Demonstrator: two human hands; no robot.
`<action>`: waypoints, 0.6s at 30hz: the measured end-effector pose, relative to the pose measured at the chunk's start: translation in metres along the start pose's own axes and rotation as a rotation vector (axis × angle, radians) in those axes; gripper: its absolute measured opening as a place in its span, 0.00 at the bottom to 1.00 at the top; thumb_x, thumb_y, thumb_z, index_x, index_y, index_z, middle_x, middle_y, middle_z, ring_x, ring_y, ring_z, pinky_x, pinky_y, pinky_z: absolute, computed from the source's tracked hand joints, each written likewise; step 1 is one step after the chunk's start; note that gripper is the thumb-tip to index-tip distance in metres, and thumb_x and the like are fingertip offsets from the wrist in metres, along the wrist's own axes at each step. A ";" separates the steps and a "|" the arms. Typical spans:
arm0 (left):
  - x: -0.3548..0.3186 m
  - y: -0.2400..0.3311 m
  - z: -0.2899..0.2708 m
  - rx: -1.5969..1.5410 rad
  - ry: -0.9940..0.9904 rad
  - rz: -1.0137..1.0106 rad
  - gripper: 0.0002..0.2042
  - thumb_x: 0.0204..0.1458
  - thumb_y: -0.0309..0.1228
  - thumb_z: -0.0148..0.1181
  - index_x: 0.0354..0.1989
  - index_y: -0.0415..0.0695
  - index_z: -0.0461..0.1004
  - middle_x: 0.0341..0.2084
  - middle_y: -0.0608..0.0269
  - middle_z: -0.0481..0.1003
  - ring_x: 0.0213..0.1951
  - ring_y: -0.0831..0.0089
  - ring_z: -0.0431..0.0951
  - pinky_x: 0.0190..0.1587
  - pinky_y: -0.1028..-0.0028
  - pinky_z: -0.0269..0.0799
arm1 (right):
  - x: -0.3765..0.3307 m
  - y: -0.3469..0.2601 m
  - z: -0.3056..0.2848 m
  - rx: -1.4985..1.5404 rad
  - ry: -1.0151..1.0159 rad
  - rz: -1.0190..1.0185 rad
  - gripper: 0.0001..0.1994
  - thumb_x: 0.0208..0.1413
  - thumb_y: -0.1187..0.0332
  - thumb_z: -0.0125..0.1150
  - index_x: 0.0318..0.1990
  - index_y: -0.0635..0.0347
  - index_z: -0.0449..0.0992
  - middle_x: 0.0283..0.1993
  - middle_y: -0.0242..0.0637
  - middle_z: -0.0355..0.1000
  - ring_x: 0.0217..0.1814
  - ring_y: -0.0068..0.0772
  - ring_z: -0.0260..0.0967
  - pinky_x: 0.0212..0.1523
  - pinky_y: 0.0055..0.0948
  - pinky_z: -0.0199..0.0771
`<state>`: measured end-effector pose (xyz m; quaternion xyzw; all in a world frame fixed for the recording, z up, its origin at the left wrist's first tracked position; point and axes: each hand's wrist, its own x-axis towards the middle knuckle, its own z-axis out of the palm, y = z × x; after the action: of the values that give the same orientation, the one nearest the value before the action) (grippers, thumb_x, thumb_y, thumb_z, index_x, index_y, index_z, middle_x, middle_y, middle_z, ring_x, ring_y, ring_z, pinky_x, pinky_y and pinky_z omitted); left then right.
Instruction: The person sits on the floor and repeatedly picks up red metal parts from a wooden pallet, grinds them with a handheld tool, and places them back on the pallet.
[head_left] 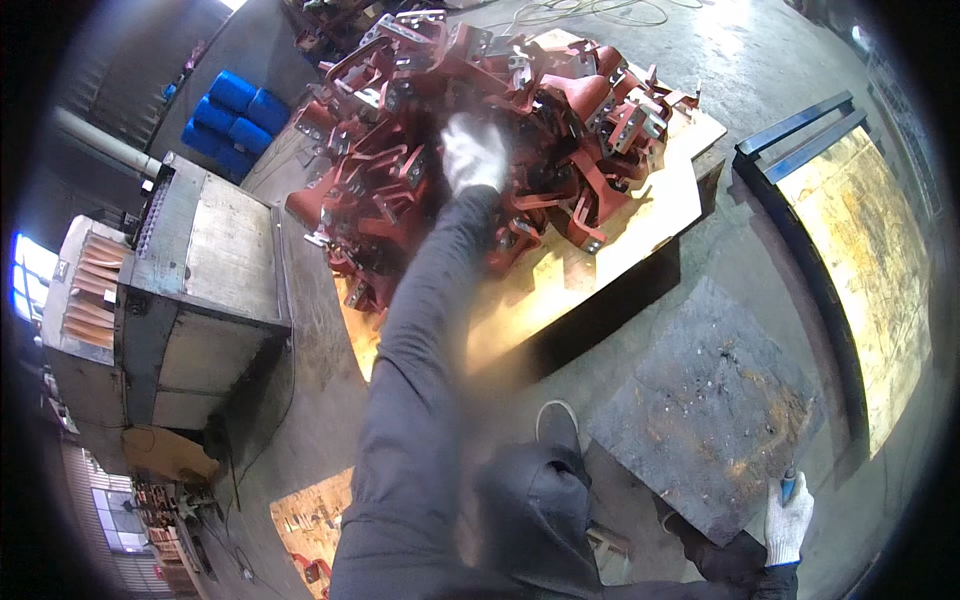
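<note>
A big heap of red-painted metal brackets (590, 190) with bare metal ends lies on a plywood-topped platform (500, 325). My left hand (473, 152), in a white glove, reaches into the middle of the heap. Motion smears its fingers, and I cannot make out whether they grip a bracket. Low at the right, my right hand (788, 525), also in a white glove, is closed round a small tool with a blue handle (788, 486). The kind of tool is not clear. Close by that hand is a worn, dark grey square plate (710, 400) with brownish stains.
A grey metal machine cabinet (230, 245) stands at the left, with blue drums (235, 115) behind it. On the right is a blue-black metal frame (815, 270) bearing a stained board (865, 260). Another plywood piece (315, 515) lies at the lower left, near my arm.
</note>
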<state>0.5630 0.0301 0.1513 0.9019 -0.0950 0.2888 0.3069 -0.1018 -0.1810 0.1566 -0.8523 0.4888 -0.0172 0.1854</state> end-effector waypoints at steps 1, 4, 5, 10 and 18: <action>0.021 0.013 -0.010 -0.018 -0.012 -0.016 0.25 0.51 0.46 0.61 0.53 0.43 0.67 0.49 0.39 0.71 0.49 0.46 0.75 0.53 0.59 0.71 | 0.000 0.007 0.004 -0.030 0.042 -0.023 0.13 0.51 0.66 0.67 0.34 0.65 0.70 0.25 0.51 0.70 0.30 0.57 0.69 0.32 0.47 0.64; 0.074 0.038 -0.021 0.086 0.045 0.025 0.32 0.49 0.49 0.64 0.59 0.44 0.66 0.55 0.43 0.68 0.54 0.49 0.72 0.57 0.60 0.69 | 0.006 0.015 0.006 -0.057 0.061 -0.049 0.13 0.51 0.66 0.67 0.33 0.64 0.70 0.24 0.50 0.69 0.28 0.57 0.68 0.30 0.47 0.63; 0.090 0.040 -0.019 0.192 0.062 0.146 0.33 0.49 0.49 0.64 0.60 0.44 0.65 0.56 0.45 0.68 0.56 0.51 0.70 0.58 0.60 0.68 | 0.007 0.009 0.004 -0.027 0.042 -0.018 0.12 0.50 0.66 0.67 0.33 0.64 0.70 0.23 0.50 0.69 0.28 0.58 0.68 0.30 0.48 0.63; 0.141 0.051 -0.033 0.434 -0.163 0.269 0.32 0.45 0.49 0.66 0.58 0.47 0.71 0.53 0.48 0.73 0.58 0.53 0.70 0.61 0.62 0.65 | 0.016 0.002 0.000 -0.093 -0.141 0.137 0.20 0.53 0.62 0.66 0.47 0.68 0.73 0.33 0.51 0.73 0.38 0.53 0.71 0.39 0.45 0.68; 0.113 0.065 -0.012 0.507 0.016 0.245 0.20 0.53 0.45 0.60 0.48 0.46 0.72 0.42 0.52 0.73 0.46 0.54 0.76 0.46 0.58 0.73 | 0.012 0.026 0.012 -0.167 -0.044 0.013 0.19 0.50 0.62 0.67 0.44 0.65 0.73 0.33 0.51 0.73 0.39 0.55 0.70 0.41 0.46 0.68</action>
<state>0.6268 -0.0138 0.2566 0.9293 -0.1255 0.3455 0.0352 -0.1146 -0.1996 0.1354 -0.8618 0.4898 0.0436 0.1244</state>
